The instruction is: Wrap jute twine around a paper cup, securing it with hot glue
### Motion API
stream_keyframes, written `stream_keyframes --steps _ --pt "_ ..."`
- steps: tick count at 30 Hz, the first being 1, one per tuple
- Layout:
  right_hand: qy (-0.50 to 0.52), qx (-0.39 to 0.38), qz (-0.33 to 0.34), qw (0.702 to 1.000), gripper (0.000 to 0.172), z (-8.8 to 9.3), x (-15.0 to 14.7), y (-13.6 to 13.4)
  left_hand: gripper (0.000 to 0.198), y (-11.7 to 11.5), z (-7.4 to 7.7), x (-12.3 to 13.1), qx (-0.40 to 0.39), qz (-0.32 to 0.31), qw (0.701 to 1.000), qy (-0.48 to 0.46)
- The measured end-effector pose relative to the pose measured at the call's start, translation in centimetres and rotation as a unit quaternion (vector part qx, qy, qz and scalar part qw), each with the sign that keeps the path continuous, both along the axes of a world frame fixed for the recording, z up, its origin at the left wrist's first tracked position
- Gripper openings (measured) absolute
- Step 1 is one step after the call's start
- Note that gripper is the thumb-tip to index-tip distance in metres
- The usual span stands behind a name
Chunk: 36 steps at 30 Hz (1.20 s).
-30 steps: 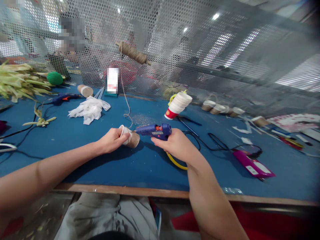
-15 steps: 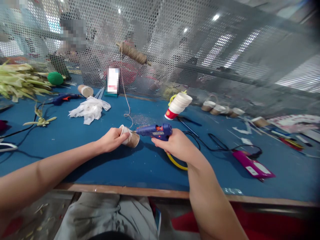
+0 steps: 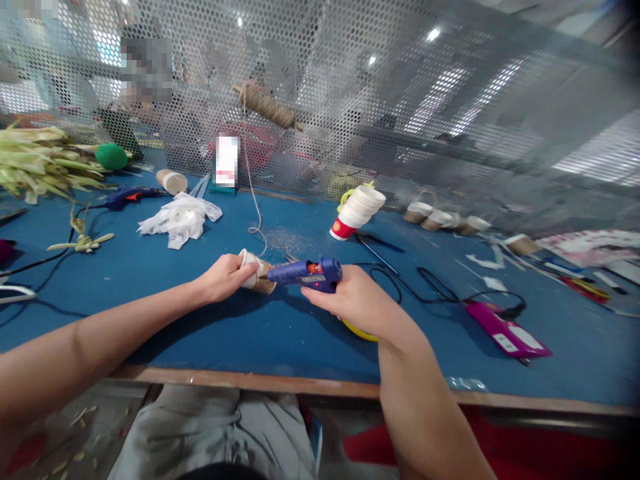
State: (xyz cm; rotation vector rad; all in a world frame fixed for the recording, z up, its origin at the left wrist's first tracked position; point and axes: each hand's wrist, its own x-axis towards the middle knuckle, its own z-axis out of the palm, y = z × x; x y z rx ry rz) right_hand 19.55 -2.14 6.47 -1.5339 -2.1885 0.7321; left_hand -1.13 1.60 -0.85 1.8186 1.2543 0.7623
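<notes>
My left hand is closed round a small twine-wrapped paper cup lying on its side on the blue table. My right hand grips a blue hot glue gun whose nozzle touches the cup's side. A strand of brown twine runs from the cup up to a twine spool on the mesh screen.
A stack of paper cups, white lace, a second glue gun, green leaves, a pink power strip with black cables, and finished cups lie around. Other people sit behind the perforated metal screen.
My right hand has shifted the glue gun left and slightly down, bringing its nozzle against the cup. My left hand has hardly moved.
</notes>
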Motion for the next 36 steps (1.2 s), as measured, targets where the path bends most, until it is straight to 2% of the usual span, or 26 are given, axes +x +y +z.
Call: stream_keyframes --steps 5,14,25,32,36 --pt "-0.007 -0.008 0.002 1.000 0.017 0.1 -0.1 -0.1 0.045 -0.1 0.0 0.0 0.000 0.002 1.000 -0.027" --pt "0.006 0.040 -0.030 0.999 0.022 -0.4 0.4 0.7 0.041 -0.2 -0.2 0.0 0.013 0.001 0.999 -0.039" --pt "0.029 -0.023 -0.073 0.997 0.022 -0.8 0.0 1.6 0.040 -0.3 -0.5 -0.1 0.032 -0.017 0.999 -0.024" --pt "0.044 -0.037 -0.055 0.997 0.022 -0.9 -0.2 2.0 0.040 -0.3 -0.4 -0.1 0.040 -0.025 0.999 -0.014" --pt "0.109 -0.045 -0.047 0.992 0.019 -1.1 0.0 2.8 0.040 -0.3 -0.3 -0.1 0.043 -0.013 0.999 -0.001"
